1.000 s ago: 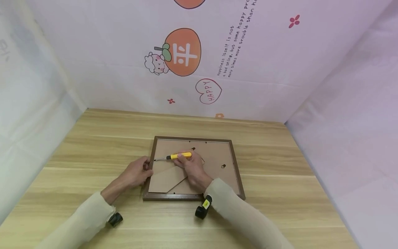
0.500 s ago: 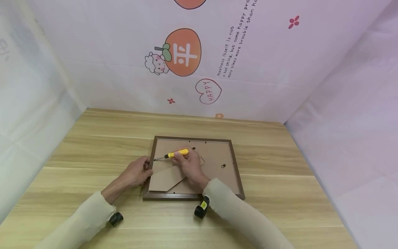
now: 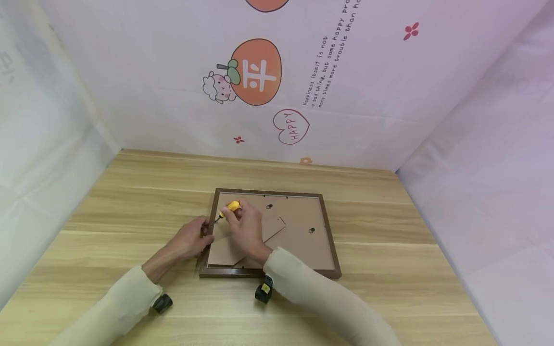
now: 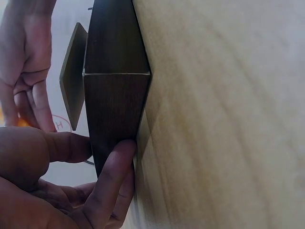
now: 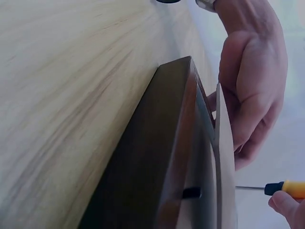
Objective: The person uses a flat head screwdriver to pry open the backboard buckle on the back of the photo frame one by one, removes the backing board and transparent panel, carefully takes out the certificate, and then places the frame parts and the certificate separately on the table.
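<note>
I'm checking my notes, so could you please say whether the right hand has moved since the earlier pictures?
Yes: in the head view, the right hand has moved left across the frame, closer to the left hand.

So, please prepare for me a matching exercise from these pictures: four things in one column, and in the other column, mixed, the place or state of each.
Column A
1. screwdriver
2. heart drawing
3. picture frame
4. left hand

Column B
a. lying back side up on the wooden table
b. gripping a brown border at its side
c. yellow-handled, held in the right hand
d. on the pale backdrop, with the word HAPPY inside

Right pairs: 1-c, 2-d, 3-a, 4-b
</note>
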{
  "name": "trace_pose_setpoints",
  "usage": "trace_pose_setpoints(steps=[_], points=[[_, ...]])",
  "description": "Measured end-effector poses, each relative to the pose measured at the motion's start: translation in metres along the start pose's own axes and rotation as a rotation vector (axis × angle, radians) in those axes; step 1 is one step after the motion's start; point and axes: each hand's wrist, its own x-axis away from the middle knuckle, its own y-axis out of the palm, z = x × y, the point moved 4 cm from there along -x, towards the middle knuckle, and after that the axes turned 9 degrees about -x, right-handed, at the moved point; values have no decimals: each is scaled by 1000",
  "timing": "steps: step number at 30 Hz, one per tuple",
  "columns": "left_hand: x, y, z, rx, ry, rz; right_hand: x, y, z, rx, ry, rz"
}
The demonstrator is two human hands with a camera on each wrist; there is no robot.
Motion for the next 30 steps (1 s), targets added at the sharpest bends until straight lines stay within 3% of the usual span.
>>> trace_pose_setpoints(steps=[11,30], points=[[-2,-4,-1,-57,13,10,-3,18,-16,154,-31,-18],[-4,-4,-1,-84,65,32,-4,30,-21,252,-25,-77]])
